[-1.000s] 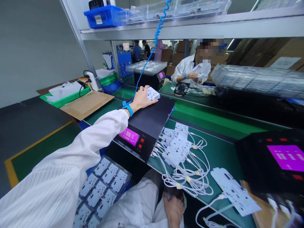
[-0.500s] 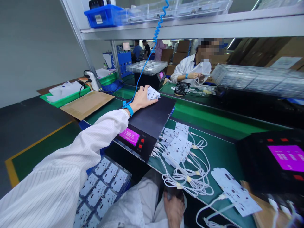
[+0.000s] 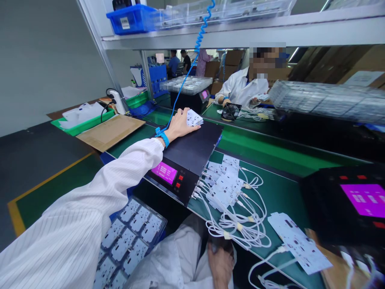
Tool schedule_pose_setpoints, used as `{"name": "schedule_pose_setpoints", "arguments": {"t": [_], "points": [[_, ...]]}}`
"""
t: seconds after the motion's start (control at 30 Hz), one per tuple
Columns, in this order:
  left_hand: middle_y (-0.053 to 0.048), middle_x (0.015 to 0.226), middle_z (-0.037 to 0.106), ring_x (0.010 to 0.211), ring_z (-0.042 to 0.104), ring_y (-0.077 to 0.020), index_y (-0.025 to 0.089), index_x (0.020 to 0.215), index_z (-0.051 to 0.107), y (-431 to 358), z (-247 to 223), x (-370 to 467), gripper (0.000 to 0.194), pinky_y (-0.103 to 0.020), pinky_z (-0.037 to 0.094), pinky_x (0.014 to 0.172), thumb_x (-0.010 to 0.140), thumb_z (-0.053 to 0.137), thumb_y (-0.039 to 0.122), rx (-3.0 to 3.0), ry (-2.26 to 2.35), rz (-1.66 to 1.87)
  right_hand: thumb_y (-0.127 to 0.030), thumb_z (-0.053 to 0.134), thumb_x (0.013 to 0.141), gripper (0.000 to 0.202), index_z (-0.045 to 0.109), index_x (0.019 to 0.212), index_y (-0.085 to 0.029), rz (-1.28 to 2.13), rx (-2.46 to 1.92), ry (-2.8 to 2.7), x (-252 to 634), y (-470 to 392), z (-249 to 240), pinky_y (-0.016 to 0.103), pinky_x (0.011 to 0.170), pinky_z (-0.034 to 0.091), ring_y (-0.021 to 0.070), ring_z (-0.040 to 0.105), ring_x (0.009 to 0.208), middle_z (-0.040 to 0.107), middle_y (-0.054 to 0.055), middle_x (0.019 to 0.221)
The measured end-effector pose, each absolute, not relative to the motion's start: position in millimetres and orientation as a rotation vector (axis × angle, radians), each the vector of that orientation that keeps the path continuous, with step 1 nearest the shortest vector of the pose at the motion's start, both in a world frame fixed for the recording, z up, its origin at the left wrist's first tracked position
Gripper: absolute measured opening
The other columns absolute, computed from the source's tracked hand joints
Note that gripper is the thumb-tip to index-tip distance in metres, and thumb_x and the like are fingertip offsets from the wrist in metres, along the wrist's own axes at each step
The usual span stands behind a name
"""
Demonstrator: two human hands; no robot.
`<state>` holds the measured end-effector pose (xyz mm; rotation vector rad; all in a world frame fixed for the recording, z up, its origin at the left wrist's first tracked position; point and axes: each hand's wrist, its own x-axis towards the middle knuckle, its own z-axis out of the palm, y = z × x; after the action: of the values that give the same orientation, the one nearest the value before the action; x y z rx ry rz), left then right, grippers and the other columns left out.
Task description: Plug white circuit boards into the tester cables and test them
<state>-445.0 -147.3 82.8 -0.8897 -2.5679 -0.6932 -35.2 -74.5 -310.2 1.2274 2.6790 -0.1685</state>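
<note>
Head view: the left hand point(image 3: 179, 124) grips a small stack of white circuit boards point(image 3: 194, 118) between thumb and fingers, right of its palm, over the black test unit point(image 3: 189, 148); the stack's long axis is unclear. The right hand point(image 3: 221, 265) is farther off, low by the lap point(image 3: 171, 257), its grip unreadable. Since the earlier frame, the co-worker's forearm point(image 3: 221, 99) has shifted behind the fan point(image 3: 231, 111).

A plain grey wall point(image 3: 45, 52) beside green-and-grey flooring point(image 3: 57, 192).
</note>
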Motion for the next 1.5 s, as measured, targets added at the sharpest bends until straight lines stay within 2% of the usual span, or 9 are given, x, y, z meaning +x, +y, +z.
{"name": "schedule_pose_setpoints", "arguments": {"t": [0.07, 0.23, 0.33, 0.5, 0.73, 0.9, 1.23, 1.33, 1.5], "points": [[-0.018, 0.135, 0.054, 0.128, 0.06, -0.0363, 0.018, 0.146, 0.045, -147.2, 82.6, -445.0, 0.087, -0.045, 0.047, 0.111, 0.079, 0.083, 0.057, -0.886, -2.571, -0.696, -0.051, 0.046, 0.101, 0.055, 0.078, 0.111, -0.007, -0.188, 1.222, 2.655, -35.6, -74.4, -309.3, 0.043, 0.095, 0.054, 0.0353, 0.076, 0.099, 0.07, 0.029, 0.121], [-0.018, 0.135, 0.053, 0.128, 0.06, -0.0364, 0.018, 0.146, 0.044, -147.1, 81.9, -445.7, 0.087, -0.044, 0.046, 0.111, 0.079, 0.083, 0.057, -0.885, -2.576, -0.702, -0.05, 0.048, 0.1, 0.055, 0.074, 0.122, -0.006, -0.208, 1.231, 2.654, -35.8, -74.4, -309.4, 0.043, 0.098, 0.053, 0.0358, 0.075, 0.105, 0.068, 0.029, 0.125], [-0.018, 0.135, 0.054, 0.128, 0.06, -0.0358, 0.018, 0.146, 0.045, -147.4, 81.4, -446.4, 0.087, -0.044, 0.046, 0.111, 0.079, 0.083, 0.058, -0.887, -2.569, -0.695, -0.05, 0.046, 0.101, 0.056, 0.074, 0.119, -0.006, -0.207, 1.236, 2.653, -35.6, -74.7, -310.0, 0.042, 0.098, 0.053, 0.0362, 0.075, 0.106, 0.068, 0.03, 0.125], [-0.019, 0.136, 0.054, 0.128, 0.059, -0.0362, 0.018, 0.146, 0.044, -147.9, 81.9, -445.7, 0.087, -0.045, 0.046, 0.112, 0.079, 0.083, 0.058, -0.891, -2.575, -0.689, -0.051, 0.041, 0.102, 0.054, 0.074, 0.119, -0.011, -0.204, 1.233, 2.668, -34.6, -74.0, -313.6, 0.045, 0.095, 0.055, 0.0364, 0.076, 0.103, 0.068, 0.027, 0.126], [-0.02, 0.136, 0.054, 0.128, 0.059, -0.0365, 0.017, 0.146, 0.045, -147.6, 83.1, -444.2, 0.087, -0.045, 0.047, 0.112, 0.079, 0.083, 0.058, -0.891, -2.576, -0.696, -0.049, 0.042, 0.101, 0.052, 0.077, 0.111, -0.011, -0.203, 1.222, 2.711, -34.1, -74.3, -311.4, 0.047, 0.094, 0.055, 0.0374, 0.075, 0.097, 0.073, 0.024, 0.113], [-0.019, 0.136, 0.054, 0.129, 0.059, -0.0356, 0.017, 0.146, 0.046, -147.9, 84.0, -443.1, 0.086, -0.044, 0.046, 0.112, 0.079, 0.083, 0.056, -0.894, -2.576, -0.7, -0.05, 0.046, 0.099, 0.054, 0.079, 0.109, -0.008, -0.212, 1.237, 2.699, -36.0, -75.1, -304.3, 0.044, 0.094, 0.056, 0.0357, 0.076, 0.099, 0.071, 0.028, 0.121], [-0.019, 0.136, 0.054, 0.128, 0.059, -0.0354, 0.018, 0.146, 0.046, -148.0, 83.7, -444.0, 0.086, -0.044, 0.046, 0.112, 0.079, 0.083, 0.057, -0.894, -2.575, -0.701, -0.051, 0.046, 0.1, 0.058, 0.076, 0.119, -0.005, -0.167, 1.247, 2.691, -35.5, -75.3, -308.9, 0.043, 0.097, 0.056, 0.0374, 0.075, 0.108, 0.066, 0.033, 0.132], [-0.019, 0.136, 0.054, 0.129, 0.059, -0.0357, 0.017, 0.146, 0.046, -147.8, 83.7, -444.0, 0.086, -0.044, 0.046, 0.113, 0.08, 0.083, 0.057, -0.893, -2.578, -0.694, -0.05, 0.048, 0.099, 0.057, 0.074, 0.124, -0.006, -0.175, 1.255, 2.714, -34.8, -74.8, -311.9, 0.043, 0.094, 0.056, 0.037, 0.075, 0.107, 0.069, 0.03, 0.127], [-0.018, 0.135, 0.054, 0.128, 0.059, -0.0356, 0.018, 0.145, 0.047, -147.8, 82.5, -445.3, 0.085, -0.044, 0.046, 0.113, 0.079, 0.084, 0.057, -0.892, -2.571, -0.711, -0.05, 0.049, 0.099, 0.055, 0.077, 0.118, -0.007, -0.193, 1.252, 2.698, -34.7, -73.7, -315.0, 0.044, 0.091, 0.056, 0.0368, 0.076, 0.099, 0.072, 0.028, 0.118]]}}
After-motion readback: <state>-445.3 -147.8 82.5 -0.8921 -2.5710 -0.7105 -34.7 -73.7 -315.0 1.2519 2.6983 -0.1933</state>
